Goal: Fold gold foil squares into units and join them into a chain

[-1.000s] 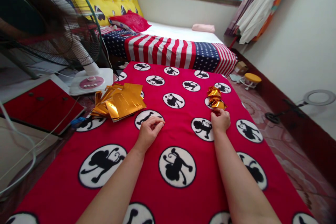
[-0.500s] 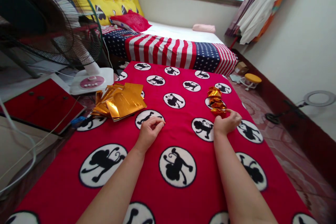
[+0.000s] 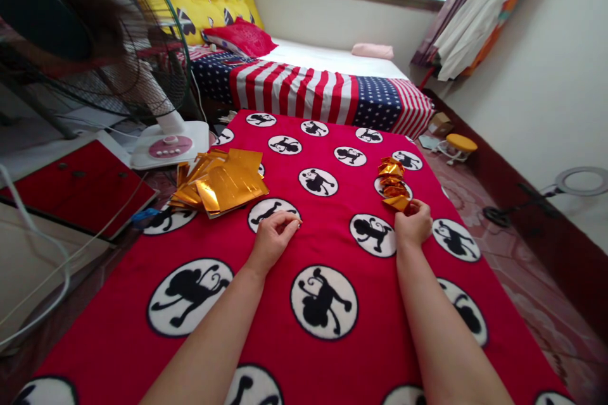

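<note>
My right hand (image 3: 414, 223) is at the near end of a row of folded gold foil papers (image 3: 392, 169) on the red cloth. Its fingers are closed at the edge of the nearest folded gold foil paper (image 3: 396, 204), which lies tilted. My left hand (image 3: 274, 237) rests on the cloth near the middle, thumb and fingertips pinched together; whatever is between them, if anything, is too small to make out. Beyond it, to the left, lies a loose pile of flat gold foil sheets (image 3: 232, 185).
The red cloth (image 3: 327, 234) with monkey prints covers the surface before me. A standing fan (image 3: 168, 142) is at the left, beside a red panel (image 3: 78, 186). Behind is a bed with a flag-patterned cover (image 3: 304, 93). A yellow stool (image 3: 460, 143) and a ring light (image 3: 582, 181) stand right.
My right hand has drawn its outstretched fingers in and turned slightly at the near end of the row. The nearest folded paper now shows a flatter, tilted face. My left hand keeps its pinch.
</note>
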Tool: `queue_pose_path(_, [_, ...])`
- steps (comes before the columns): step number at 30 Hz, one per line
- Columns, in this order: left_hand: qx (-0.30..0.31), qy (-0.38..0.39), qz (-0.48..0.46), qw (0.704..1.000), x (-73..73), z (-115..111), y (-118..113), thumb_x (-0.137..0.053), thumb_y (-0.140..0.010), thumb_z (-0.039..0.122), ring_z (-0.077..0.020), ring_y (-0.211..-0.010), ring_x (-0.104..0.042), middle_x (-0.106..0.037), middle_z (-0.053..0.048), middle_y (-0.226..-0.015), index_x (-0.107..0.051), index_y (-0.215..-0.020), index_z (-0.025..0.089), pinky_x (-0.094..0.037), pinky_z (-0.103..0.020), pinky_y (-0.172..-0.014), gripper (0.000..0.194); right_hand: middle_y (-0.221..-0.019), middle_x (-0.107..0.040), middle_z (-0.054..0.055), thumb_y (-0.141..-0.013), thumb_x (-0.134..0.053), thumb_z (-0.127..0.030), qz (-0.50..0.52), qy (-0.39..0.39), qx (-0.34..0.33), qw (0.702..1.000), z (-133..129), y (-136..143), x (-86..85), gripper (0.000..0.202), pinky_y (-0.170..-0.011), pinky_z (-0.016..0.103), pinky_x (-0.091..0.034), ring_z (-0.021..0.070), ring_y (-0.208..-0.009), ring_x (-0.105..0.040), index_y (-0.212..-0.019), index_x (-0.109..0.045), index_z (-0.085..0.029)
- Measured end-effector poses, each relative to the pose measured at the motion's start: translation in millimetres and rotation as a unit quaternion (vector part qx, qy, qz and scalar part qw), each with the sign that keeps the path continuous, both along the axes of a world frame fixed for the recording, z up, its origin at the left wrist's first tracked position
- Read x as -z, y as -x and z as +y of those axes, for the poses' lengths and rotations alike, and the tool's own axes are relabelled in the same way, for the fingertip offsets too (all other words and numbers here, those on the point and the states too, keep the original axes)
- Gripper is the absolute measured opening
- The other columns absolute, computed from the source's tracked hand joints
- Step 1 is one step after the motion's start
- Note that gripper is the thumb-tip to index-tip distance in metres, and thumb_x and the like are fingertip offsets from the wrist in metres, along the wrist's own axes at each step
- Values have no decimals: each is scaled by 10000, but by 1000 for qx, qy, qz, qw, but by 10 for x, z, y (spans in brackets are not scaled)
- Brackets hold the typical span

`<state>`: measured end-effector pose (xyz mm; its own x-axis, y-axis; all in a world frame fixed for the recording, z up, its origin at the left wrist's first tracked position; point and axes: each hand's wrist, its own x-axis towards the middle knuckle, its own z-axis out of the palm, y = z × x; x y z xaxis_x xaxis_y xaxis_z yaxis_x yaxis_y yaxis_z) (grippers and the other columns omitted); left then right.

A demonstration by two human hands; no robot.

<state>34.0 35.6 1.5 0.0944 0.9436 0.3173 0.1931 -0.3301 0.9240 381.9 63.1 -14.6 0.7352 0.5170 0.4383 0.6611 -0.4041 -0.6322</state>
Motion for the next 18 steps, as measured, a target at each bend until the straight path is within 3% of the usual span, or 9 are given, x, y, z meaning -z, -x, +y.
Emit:
queue_pose_path(5, [-4,2,2,1000,-8,-1,-2,-615,-841,289,-176,-793,-655,-712,-63,-825,-705,-798,161,-518,-268,-730,162,-901,-705,64,-645,-554,-270,-13,15,-21,1000,-35,22,3,337,-764,350,-451,232,-801,-580,-925,-730,-208])
queue_pose_path(10, [-2,9,-6,1000,15,-1,-5,-618,-841,292,-168,-774,-647,-704,-55,-803,-705,-792,159,-508,-256,-714,166,-824,-705,57,-696,-542,-318,14,-14,-33,999,-65,3,42,315,-705,312,-447,208,-731,-585,-897,-750,-194])
queue_pose_path(18, [-3,13,-7,1000,24,9,1,-618,-848,291,-166,-779,-645,-701,-53,-812,-706,-801,159,-508,-261,-718,165,-836,-709,75,-716,-547,-316,-3,-18,55,998,-21,-17,10,303,-699,333,-420,225,-739,-586,-891,-767,-204])
